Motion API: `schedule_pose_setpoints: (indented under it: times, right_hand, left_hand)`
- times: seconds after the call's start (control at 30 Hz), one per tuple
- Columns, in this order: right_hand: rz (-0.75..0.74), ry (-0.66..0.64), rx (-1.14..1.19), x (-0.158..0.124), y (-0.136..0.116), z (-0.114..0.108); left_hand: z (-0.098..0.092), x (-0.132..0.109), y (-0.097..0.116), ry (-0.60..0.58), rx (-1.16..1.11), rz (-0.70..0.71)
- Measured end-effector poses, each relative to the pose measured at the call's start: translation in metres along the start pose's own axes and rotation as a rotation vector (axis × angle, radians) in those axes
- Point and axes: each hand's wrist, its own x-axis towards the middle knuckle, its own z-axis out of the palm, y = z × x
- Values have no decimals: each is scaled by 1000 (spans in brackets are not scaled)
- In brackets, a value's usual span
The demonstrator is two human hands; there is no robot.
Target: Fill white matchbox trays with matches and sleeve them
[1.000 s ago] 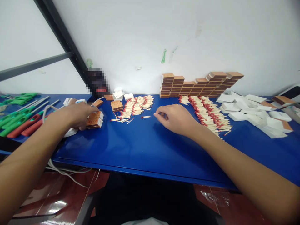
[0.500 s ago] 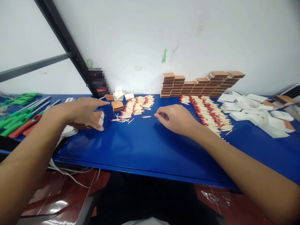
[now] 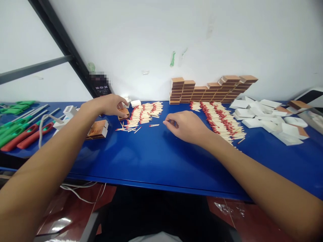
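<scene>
My left hand [image 3: 109,105] is at the back left, its thumb and fingers apart around a brown matchbox [image 3: 123,113] on the table. Whether the fingertips press on it I cannot tell. Several stacked matchboxes [image 3: 98,129] sit below my left forearm. A pile of red-tipped matches [image 3: 145,113] is just right of the left hand, with a few loose ones in front. My right hand [image 3: 188,127] is curled low over the table, thumb and fingertips together; anything between them is hidden. Right of it lies a larger bank of matches [image 3: 222,119].
A stepped wall of matchboxes [image 3: 199,93] stands against the white wall. White trays [image 3: 270,117] are heaped at the right. Green and red-handled tools [image 3: 27,131], a white power strip [image 3: 69,112] and a phone showing a timer [image 3: 101,87] are at the left on the blue table [image 3: 141,158].
My left hand has moved right and away from me, from above the near matchbox stack to the matchbox beside the matches. My right hand has stayed nearly still. The view has shifted slightly.
</scene>
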Motion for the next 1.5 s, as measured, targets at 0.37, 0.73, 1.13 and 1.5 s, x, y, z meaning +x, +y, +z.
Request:
schedule_pose_setpoints:
  times: [0.37, 0.73, 1.13, 1.5]
  right_hand:
    - [4, -7, -2, 0, 2, 0]
    - [9, -18, -3, -1, 0, -1]
    - [7, -11, 0, 0, 1, -2]
    - [11, -14, -11, 1, 2, -1]
  left_hand:
    - [5, -1, -11, 34, -49, 25]
    - [7, -5, -1, -52, -79, 19]
    - [11, 4, -8, -44, -125, 70]
    - [14, 8, -13, -43, -20, 36]
